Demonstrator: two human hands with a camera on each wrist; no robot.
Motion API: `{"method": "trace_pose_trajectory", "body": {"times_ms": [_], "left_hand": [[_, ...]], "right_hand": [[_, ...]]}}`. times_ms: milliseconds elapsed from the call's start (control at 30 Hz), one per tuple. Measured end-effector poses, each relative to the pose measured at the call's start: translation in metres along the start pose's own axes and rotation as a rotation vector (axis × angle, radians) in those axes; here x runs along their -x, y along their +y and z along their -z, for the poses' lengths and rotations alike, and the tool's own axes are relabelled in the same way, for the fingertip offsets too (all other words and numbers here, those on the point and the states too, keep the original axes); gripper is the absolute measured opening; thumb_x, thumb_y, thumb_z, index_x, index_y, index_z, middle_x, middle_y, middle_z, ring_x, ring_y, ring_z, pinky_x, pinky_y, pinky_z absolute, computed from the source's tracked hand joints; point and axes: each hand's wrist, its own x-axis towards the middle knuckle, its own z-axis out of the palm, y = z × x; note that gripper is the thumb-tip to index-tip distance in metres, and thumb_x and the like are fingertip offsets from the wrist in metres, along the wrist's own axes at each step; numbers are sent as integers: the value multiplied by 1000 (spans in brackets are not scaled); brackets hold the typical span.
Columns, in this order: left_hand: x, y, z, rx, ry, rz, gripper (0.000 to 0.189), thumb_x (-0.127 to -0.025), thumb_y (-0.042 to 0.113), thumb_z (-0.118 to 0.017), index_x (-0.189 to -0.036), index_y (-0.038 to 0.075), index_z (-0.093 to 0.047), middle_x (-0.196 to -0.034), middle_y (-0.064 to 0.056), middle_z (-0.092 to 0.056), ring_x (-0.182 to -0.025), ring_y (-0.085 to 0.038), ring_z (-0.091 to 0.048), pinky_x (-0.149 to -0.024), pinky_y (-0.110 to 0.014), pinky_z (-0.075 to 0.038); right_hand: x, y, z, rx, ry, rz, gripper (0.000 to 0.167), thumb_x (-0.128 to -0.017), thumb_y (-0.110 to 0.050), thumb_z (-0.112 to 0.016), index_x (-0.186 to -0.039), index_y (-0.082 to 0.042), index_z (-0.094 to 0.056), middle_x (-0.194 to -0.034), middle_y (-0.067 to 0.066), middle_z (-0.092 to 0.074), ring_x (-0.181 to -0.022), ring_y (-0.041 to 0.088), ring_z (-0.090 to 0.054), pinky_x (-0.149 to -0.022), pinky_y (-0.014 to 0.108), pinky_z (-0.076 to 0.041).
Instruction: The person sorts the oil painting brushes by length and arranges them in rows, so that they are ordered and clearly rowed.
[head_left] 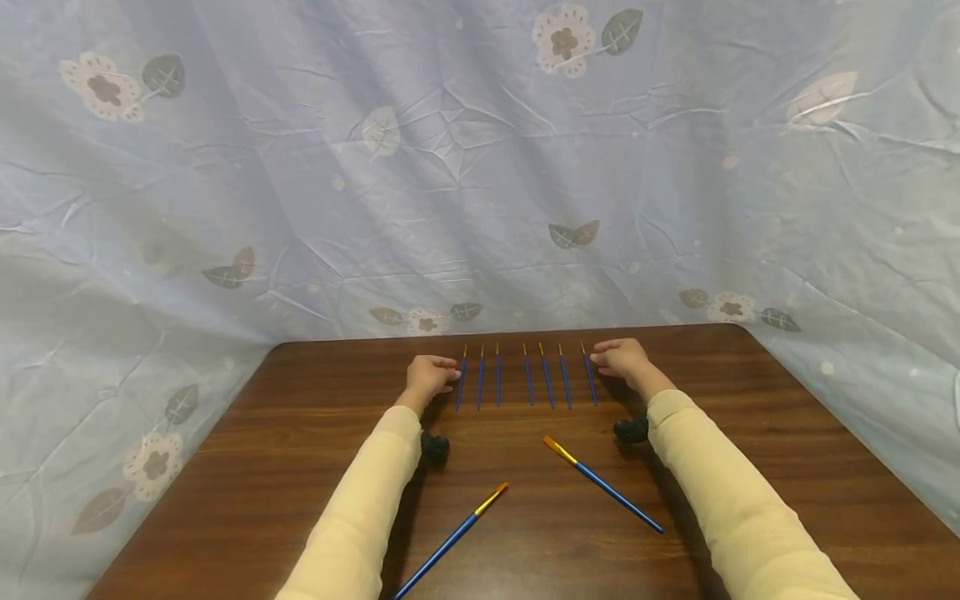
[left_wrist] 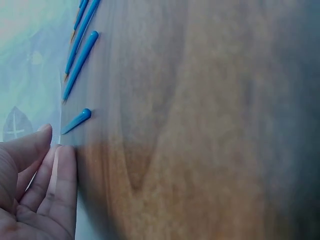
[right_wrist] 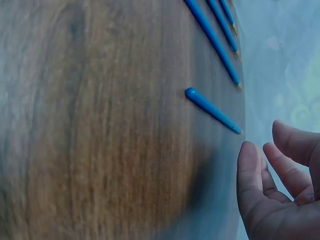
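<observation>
Several thin blue paintbrushes with gold ferrules stand in a row near the table's far edge, bristles pointing away. At the row's left end, my left hand [head_left: 429, 377] is beside the outermost brush [head_left: 461, 379]; whether a fingertip touches it I cannot tell. In the left wrist view, thumb and fingers [left_wrist: 62, 185] are loosely bent with nothing between them. My right hand [head_left: 624, 360] is close to the row's right-end brush [head_left: 589, 375], its tips near the bristle end. The right wrist view shows that hand's fingers [right_wrist: 249, 170] relaxed and holding nothing, apart from the blue handle [right_wrist: 212, 110].
Two larger blue paintbrushes lie nearer on the brown wooden table [head_left: 315, 467]: one slants at front left [head_left: 450, 537], the other between the forearms at right [head_left: 603, 483]. A floral curtain [head_left: 480, 208] hangs behind the table's far edge. Dark bands [head_left: 435, 447] sit at the wrists.
</observation>
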Motion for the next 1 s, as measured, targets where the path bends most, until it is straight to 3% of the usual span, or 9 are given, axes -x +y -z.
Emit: {"method": "trace_pose_trajectory", "body": {"times_ms": [167,333,533,800,1000], "left_hand": [[9,4,5,-28,-27,-15,26,-86,0,-72,-112,-5,-69,-117,-20,-65,-102,-31,-66,-71,-29,-60],[21,9,12,-57,-65,-40,28,-88,3,-71,-115,-3,-68,-119,-19,-64,-104,-32,-65,-73,-30,-60],[33,11,23,-61,-141,-81,31,-88,5,-71,-117,-3,-66,-117,-19,-65,-103,-32,-65,-73,-32,-60],[46,4,30,32,-316,-98,38,-89,4,-71,-124,-6,-61,-119,-19,-65,-103,-29,-65,-76,-37,-60],[62,0,36,42,-440,-136,43,-88,9,-72,-127,-6,-59,-126,-21,-60,-104,-29,-64,-78,-38,-59]], "right_hand": [[9,-7,4,29,-42,43,46,-94,-7,-64,-133,13,-48,-134,32,-47,-116,40,-56,-92,37,-53],[15,-8,6,30,-69,43,47,-97,-5,-59,-138,11,-44,-141,29,-42,-123,41,-50,-99,40,-48],[27,-10,7,4,-94,74,47,-97,-3,-59,-138,14,-42,-143,30,-39,-125,42,-47,-99,40,-48],[48,-11,12,-2,-142,87,48,-97,-6,-60,-139,11,-43,-145,29,-39,-127,42,-46,-100,40,-47],[62,-8,10,17,-168,117,47,-97,-9,-61,-136,10,-46,-142,29,-41,-124,41,-49,-99,42,-48]]}}
